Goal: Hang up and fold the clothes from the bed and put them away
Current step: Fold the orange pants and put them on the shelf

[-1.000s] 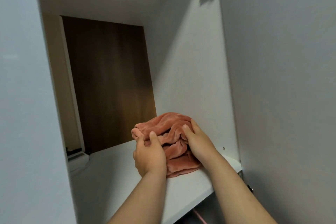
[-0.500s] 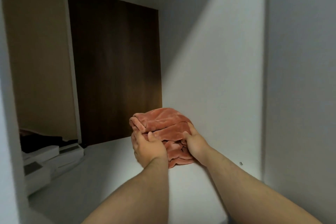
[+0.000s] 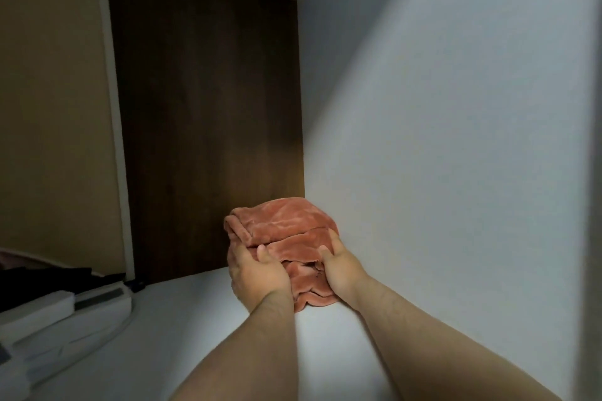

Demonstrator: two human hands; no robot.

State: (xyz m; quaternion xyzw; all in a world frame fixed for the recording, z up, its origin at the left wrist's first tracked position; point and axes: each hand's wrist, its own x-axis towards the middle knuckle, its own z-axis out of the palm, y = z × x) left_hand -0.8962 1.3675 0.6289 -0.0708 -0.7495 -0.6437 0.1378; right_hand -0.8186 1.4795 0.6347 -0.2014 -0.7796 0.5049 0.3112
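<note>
Lower left of frame: white boxes [image 3: 65,306] stacked on the shelf [image 3: 195,319], well apart from the action. Centre left: dark back panel [image 3: 205,124] closing off the compartment. Lower centre: left hand [image 3: 257,273] grips the left end of the folded pink garment [image 3: 286,228], thumb on the front face and fingers wrapped round the side. The garment sits on the shelf as a stacked bundle of several plush layers, straight ahead of both hands and deeper in. Its long axis runs left to right across the frame, so each hand has one end and neither is nearer. Right of it: right hand [image 3: 342,265] holds the right end the same way, thumb in front, fingers curled between the bundle and the white side wall [image 3: 439,140]. The bundle is just beside that wall (touching or not, cannot tell), and any gap to the back panel is hidden behind it. Judgement: placing step is nearly done. What is left is a push straight back, or simply letting go with both hands together so the layers don't slump.
</note>
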